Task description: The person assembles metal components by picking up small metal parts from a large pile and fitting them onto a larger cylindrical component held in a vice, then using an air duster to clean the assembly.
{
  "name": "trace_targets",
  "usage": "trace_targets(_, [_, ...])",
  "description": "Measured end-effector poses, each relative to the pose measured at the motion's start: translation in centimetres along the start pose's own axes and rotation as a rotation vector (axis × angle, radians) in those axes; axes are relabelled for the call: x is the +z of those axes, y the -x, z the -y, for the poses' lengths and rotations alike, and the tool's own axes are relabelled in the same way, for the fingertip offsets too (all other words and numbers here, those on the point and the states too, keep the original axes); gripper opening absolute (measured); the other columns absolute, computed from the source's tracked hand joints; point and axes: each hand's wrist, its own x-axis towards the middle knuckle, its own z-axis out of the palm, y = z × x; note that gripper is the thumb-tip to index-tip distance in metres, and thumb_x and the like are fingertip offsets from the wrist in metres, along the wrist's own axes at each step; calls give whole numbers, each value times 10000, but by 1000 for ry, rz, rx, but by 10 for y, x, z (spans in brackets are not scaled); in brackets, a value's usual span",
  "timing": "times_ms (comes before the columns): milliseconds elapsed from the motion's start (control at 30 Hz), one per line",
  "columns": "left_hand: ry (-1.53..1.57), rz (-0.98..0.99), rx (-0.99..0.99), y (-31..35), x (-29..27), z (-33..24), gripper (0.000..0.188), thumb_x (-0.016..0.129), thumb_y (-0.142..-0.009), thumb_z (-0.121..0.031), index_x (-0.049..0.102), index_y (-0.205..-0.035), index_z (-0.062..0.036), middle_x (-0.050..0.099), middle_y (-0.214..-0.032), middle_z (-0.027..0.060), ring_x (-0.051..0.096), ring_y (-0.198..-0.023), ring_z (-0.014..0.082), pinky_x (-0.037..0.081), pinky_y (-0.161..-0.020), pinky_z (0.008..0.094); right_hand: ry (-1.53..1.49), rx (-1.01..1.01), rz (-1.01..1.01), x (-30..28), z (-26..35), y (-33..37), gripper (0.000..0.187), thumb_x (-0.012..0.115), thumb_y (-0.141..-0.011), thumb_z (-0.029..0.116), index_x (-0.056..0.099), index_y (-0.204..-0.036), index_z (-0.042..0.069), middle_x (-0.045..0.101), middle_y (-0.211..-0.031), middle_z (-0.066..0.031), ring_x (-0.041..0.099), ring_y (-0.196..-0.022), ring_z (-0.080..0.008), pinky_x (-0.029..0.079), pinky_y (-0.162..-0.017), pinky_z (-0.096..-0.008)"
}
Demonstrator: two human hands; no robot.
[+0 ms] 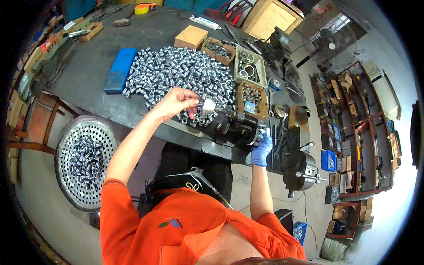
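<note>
Probably unfinished, silver metal cylinders (181, 70) are crowding the black worktop's front edge (194, 139); bare left hand (178, 104) is curling, blue-gloved right hand (261, 150) is touching a dark metal machine (240, 129), both grips unclear.

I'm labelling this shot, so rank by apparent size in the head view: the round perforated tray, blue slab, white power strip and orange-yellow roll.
1. Round perforated tray
2. Blue slab
3. White power strip and orange-yellow roll: too close in size to rank
</note>
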Motion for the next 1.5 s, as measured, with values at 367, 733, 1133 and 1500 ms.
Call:
trace_targets(367, [45, 12, -57, 1, 1, -2, 177, 556, -858, -93, 604, -881, 75, 601, -660, 97, 580, -505, 153, 466, -478, 245, 120, -15, -113, 1, 0, 4, 251, 560, -867, 308, 553, -769, 78, 447, -546, 47, 392, -419, -44, 271, -347, -173])
trace_targets(733, [35, 23, -54, -7, 0, -6, 161, 563, -831, -54, 568, -923, 78, 608, -750, 109, 598, -581, 171, 501, -544, 272, 135, -79, -172, 1, 1, 3, 240, 571, -854, 304, 576, -736, 95, 473, -517, 47, 388, -373, -53, 249, -313, -183])
trace_targets(1133, [70, -111, 87, -2, 5, 17, 153, 577, -854, -126, 570, -879, 25, 598, -714, 69, 577, -579, 133, 483, -539, 243, 84, -80, 184, 43, 76, 10, 322, 514, -889, 360, 591, -842, 50, 461, -535, 21, 345, -410, -48, 254, -319, -191])
trace_targets(1500, [52, -282, 93, 0, 32, 10, 91, 517, -879, -76, 530, -820, -8, 532, -653, 18, 487, -533, 64, 399, -458, 207, 329, -102, -56, 39, 27, -83, 265, 587, -858, 302, 599, -760, 56, 460, -496, 29, 407, -384, -53, 290, -329, -192])
